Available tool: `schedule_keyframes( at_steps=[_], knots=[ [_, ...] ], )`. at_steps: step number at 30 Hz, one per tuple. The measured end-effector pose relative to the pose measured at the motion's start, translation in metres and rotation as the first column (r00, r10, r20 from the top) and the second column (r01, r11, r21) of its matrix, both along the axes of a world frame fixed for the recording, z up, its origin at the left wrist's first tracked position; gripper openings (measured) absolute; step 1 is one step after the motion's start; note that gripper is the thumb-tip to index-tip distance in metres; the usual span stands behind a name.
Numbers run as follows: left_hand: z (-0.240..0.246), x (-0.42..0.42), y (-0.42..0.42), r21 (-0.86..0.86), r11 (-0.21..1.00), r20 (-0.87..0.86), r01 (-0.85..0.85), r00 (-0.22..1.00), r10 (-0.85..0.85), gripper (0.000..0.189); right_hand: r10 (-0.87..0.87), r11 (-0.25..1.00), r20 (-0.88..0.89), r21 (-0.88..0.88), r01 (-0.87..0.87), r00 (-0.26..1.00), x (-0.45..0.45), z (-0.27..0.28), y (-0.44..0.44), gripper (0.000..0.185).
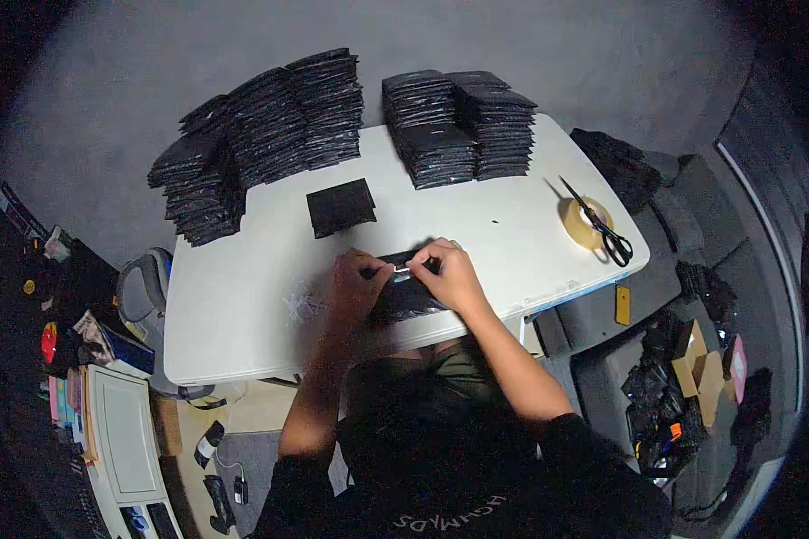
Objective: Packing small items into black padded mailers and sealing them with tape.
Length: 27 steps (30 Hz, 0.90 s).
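A flat black plastic packet [410, 296] lies on the white table [243, 296] close to its front edge, right before me. Over its upper part my left hand [361, 279] and my right hand [445, 269] face each other. Between their pinched fingertips is a small white strip [402, 269], one end in each hand. Whether the strip is stuck to the packet I cannot tell. Farther back, a folded black packet [341, 207] lies alone. Clear scraps [303, 303] lie left of my left hand.
Tall stacks of black packets stand at the back left [270, 128] and back right [458, 128]. Black-handled scissors [596, 226] rest across a tape roll [573, 226] at the right. Beyond that edge is a grey sofa [647, 283] with a yellow phone [622, 304] and opened cardboard [704, 377].
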<state>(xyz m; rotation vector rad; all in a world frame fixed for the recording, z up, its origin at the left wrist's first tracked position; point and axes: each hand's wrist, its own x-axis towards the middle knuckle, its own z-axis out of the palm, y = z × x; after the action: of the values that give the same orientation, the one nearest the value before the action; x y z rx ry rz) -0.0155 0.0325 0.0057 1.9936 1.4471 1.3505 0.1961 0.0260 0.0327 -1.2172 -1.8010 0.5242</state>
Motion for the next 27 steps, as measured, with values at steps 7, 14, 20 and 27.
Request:
schedule_keyframes(
  at_steps=[7, 14, 20, 27],
  knots=[
    [0.007, 0.004, 0.000, -0.049, 0.999, -0.040, -0.008, 0.999, 0.006, 0.015, -0.040, 0.999, 0.043, -0.020, 0.040, 0.998, 0.002, -0.006, 0.002, 0.013],
    [0.001, 0.002, -0.002, -0.028, 1.000, -0.022, 0.002, 1.000, -0.003, 0.016, -0.044, 0.999, 0.056, 0.011, 0.043, 0.997, -0.001, -0.005, -0.002, 0.011],
    [0.004, 0.007, -0.005, 0.135, 0.991, -0.179, -0.023, 0.983, 0.047, 0.016, -0.098, 0.993, 0.143, 0.073, 0.088, 0.985, -0.002, -0.012, -0.005, 0.009],
    [0.004, 0.003, -0.006, 0.136, 0.990, -0.324, 0.028, 0.946, 0.018, 0.021, -0.103, 0.991, 0.206, 0.103, 0.083, 0.973, -0.006, -0.010, -0.010, 0.017]
  ],
)
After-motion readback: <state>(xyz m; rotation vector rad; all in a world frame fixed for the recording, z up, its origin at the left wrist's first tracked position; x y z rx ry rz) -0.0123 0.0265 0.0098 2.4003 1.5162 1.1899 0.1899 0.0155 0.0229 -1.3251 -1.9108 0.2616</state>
